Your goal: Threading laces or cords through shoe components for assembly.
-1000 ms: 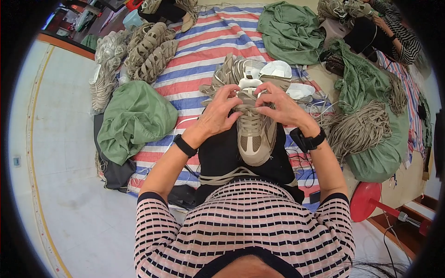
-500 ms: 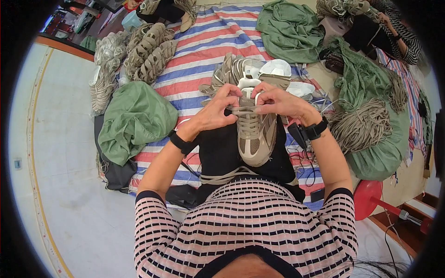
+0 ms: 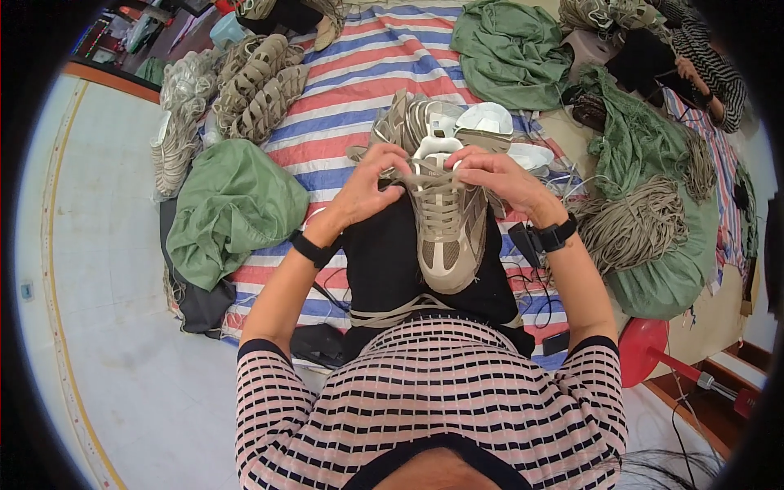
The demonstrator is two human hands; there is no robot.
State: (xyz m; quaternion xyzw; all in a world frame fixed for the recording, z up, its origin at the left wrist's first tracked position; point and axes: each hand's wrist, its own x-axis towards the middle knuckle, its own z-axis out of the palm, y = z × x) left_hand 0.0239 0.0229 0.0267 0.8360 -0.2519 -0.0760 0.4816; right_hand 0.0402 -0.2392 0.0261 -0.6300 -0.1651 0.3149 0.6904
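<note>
Shoe point(image 3: 445, 237) lies on lap point(image 3: 377, 257), toe to 6 o'clock, prob. light & a bit soft; best hold its 3 & 9 o'clock sides. Left hand point(image 3: 365, 189) and right hand point(image 3: 505, 181) are apart; if they pinch lace point(image 3: 439, 206), cannot tell.

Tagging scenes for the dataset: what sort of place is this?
Likely an informal shoe workshop: a beige sneaker, a thick bundle of lace-like cords and what look like stacked shoe uppers around a striped sheet.
</note>
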